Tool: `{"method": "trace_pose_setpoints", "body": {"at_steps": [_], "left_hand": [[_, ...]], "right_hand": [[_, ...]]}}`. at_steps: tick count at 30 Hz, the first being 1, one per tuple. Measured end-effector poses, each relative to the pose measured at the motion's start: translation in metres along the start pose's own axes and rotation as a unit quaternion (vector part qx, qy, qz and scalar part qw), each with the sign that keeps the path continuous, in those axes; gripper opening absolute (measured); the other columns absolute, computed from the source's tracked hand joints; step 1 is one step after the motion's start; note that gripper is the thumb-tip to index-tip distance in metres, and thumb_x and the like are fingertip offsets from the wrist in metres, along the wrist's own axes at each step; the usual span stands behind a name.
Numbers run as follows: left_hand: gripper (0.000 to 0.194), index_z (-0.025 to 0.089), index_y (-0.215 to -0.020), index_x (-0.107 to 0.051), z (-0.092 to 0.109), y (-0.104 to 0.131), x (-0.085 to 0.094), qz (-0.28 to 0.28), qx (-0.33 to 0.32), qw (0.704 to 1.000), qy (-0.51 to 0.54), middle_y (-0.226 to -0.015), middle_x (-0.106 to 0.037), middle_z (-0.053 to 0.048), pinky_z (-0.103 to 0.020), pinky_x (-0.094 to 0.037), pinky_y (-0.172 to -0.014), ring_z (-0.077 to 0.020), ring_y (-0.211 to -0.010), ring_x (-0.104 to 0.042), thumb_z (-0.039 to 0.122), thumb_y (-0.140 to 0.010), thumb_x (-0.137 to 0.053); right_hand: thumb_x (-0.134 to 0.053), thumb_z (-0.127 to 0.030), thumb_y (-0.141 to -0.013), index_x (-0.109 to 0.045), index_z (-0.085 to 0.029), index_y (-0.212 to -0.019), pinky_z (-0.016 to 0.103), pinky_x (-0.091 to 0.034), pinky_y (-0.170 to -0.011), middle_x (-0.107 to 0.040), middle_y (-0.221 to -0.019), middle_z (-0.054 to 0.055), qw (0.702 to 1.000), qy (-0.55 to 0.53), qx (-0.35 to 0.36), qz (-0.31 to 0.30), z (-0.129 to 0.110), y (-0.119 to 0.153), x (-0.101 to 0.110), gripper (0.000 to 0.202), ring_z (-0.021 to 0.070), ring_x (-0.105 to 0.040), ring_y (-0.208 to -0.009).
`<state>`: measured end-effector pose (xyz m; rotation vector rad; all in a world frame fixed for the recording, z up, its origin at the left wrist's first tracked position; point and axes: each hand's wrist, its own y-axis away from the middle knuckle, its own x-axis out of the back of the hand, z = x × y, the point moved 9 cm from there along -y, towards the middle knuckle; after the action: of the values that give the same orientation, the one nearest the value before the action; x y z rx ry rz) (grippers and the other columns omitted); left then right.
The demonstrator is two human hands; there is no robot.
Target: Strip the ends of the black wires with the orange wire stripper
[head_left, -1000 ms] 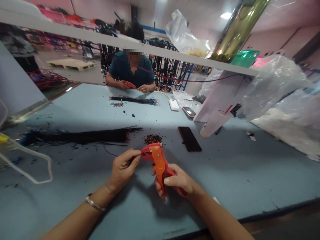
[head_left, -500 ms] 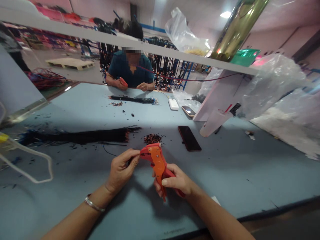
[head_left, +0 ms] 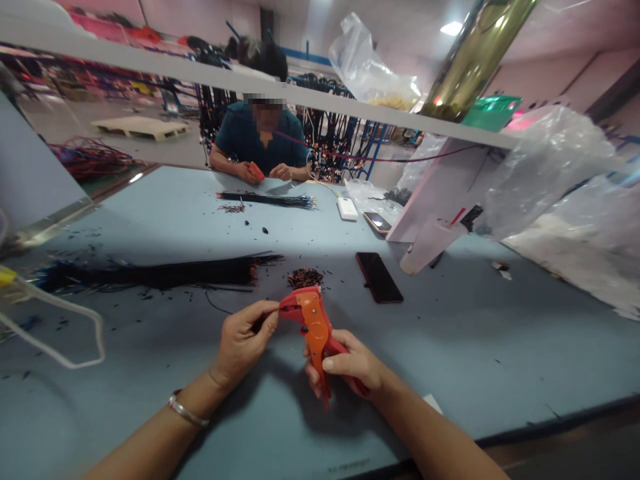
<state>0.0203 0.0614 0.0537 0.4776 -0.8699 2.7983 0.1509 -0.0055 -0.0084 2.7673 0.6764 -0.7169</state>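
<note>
Above the blue surface point(head_left: 500, 313), toward its near edge, we see a pistol-grip wire stripper point(head_left: 316, 321), its handles wrapped by the right hand's point(head_left: 353, 365) fingers. The left hand's point(head_left: 245, 340) thumb and forefinger pinch together beside the tool's mouth; on what, we cannot tell. We judge that squeezing with 2 fingertips this close could nip skin.

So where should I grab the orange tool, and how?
I'd grip the tool by its two handles, coming from the lower right, as the right hand does: they slant down that way and spread apart, likely good for squeezing. Its jaws point left, so stay clear of those.
</note>
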Motion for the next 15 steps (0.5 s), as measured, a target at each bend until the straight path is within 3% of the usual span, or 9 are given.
{"method": "trace_pose_setpoints", "body": {"at_steps": [15], "left_hand": [[0.016,0.013,-0.083,-0.070,-0.0024,0.0013,-0.0001,0.006,0.020,1.000,-0.006,-0.071,-0.071,-0.001,-0.016,-0.048,-0.060,-0.0105,-0.061,-0.062,0.019,-0.083,-0.056]], "right_hand": [[-0.074,-0.035,-0.070,-0.058,-0.011,-0.094,0.023,-0.049,-0.045,-0.061,-0.068,0.003,1.000,0.004,0.008,0.011,0.0018,-0.0008,-0.0020,0.039,0.0136,-0.060,-0.054]]}}
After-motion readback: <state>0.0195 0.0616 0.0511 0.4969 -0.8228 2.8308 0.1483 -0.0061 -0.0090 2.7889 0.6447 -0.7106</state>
